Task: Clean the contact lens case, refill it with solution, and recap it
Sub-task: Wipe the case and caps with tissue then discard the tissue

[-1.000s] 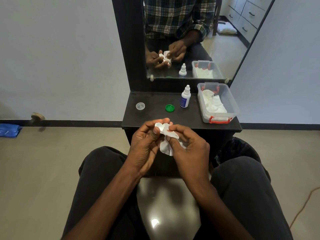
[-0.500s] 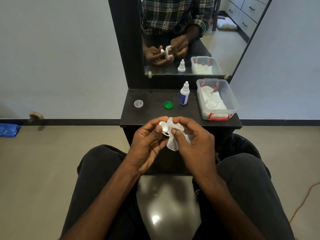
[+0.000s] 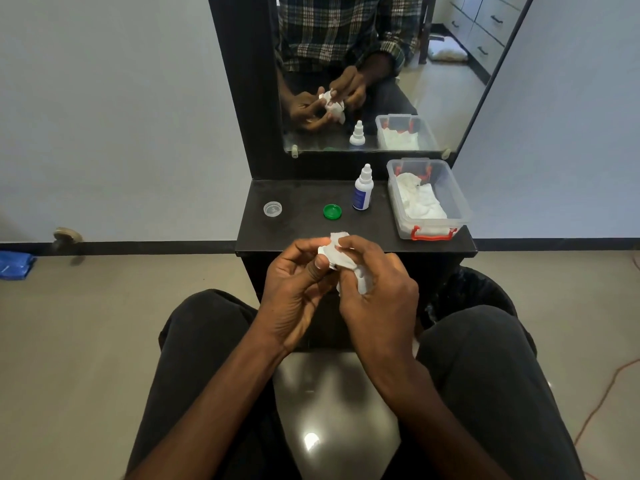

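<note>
A black table (image 3: 304, 233) with a tall black-framed mirror (image 3: 433, 98) stands against a pale grey wall (image 3: 104, 116) with black skirting (image 3: 121, 247), on a glossy beige floor (image 3: 86, 341).

Matt black shelf (image 3: 304, 227); clear plastic tub (image 3: 462, 206); glossy green cap (image 3: 332, 211); soft white tissue (image 3: 334, 252).

Left hand (image 3: 294, 289) and right hand (image 3: 375, 292) meet, fingers curled, pinching.
</note>
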